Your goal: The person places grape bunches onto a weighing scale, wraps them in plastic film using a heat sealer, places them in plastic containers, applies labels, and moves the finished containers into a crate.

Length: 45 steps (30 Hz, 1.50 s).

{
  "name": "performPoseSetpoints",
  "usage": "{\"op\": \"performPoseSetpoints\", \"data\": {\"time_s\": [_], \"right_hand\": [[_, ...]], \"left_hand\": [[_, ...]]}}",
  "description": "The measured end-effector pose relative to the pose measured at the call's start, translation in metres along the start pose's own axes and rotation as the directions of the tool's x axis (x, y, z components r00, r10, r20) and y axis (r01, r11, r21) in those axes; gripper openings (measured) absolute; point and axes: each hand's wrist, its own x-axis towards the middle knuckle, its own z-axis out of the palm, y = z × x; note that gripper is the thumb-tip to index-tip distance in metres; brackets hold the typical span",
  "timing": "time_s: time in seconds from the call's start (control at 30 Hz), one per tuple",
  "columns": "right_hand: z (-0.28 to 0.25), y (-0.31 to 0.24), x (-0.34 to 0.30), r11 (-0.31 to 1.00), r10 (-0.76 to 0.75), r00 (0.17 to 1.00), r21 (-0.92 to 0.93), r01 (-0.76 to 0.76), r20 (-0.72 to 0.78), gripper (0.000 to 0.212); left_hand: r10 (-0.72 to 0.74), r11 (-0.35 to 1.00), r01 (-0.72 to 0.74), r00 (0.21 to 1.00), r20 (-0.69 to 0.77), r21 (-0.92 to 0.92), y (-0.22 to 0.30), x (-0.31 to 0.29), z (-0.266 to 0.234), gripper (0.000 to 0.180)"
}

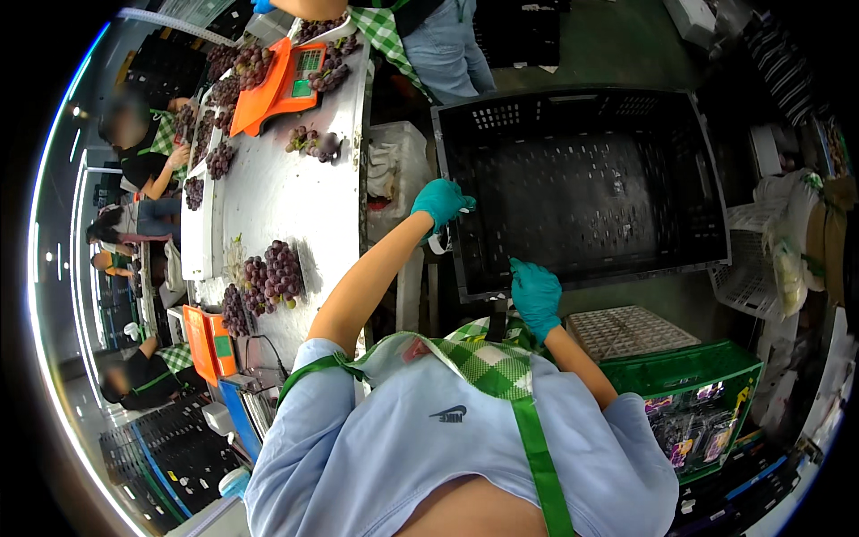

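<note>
A large black plastic crate stands in front of me, its inside facing up. My left hand, in a teal glove, is closed over its left rim, with the fingertips curled inward. Some small white thing shows just under that hand; I cannot make out what it is. At the near rim, my right hand, gloved the same, grips the edge, its fingertips over the inner side and part of its grasp hidden.
Left of me runs a metal table with grape bunches and an orange scale. A green crate with packed punnets stands at my right, beside a pale slatted tray. A co-worker stands beyond the table.
</note>
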Motion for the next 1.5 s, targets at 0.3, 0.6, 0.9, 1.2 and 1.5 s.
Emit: {"op": "performPoseSetpoints", "data": {"time_s": [0.3, 0.6, 0.9, 1.2, 1.5], "right_hand": [[0.007, 0.008, -0.005, 0.999, -0.049, 0.998, 0.016, 0.05, -0.044, 0.027], [0.004, 0.013, -0.007, 0.997, -0.069, 0.994, 0.014, 0.07, -0.083, 0.028], [0.006, 0.002, -0.001, 0.992, -0.103, 0.994, 0.071, 0.104, -0.019, 0.024], [0.01, -0.006, -0.01, 0.898, 0.123, 0.986, 0.409, -0.158, 0.111, 0.024], [0.02, -0.147, 0.022, 0.81, -0.238, 0.935, 0.584, 0.043, 0.261, 0.026]], "left_hand": [[0.065, 0.764, -0.068, 0.997, 0.028, 0.641, -0.022, 0.02, 0.021, 0.023], [0.011, 0.546, 0.02, 0.999, -0.032, 0.837, 0.023, -0.002, 0.022, 0.029], [0.124, 0.734, 0.052, 0.97, -0.208, 0.678, -0.015, -0.047, -0.034, 0.067], [-0.151, 0.955, 0.292, 0.613, -0.775, 0.045, -0.149, -0.261, -0.081, 0.051], [-0.047, 0.875, 0.346, -0.634, -0.772, -0.337, -0.322, -0.649, 0.016, 0.017]]}}
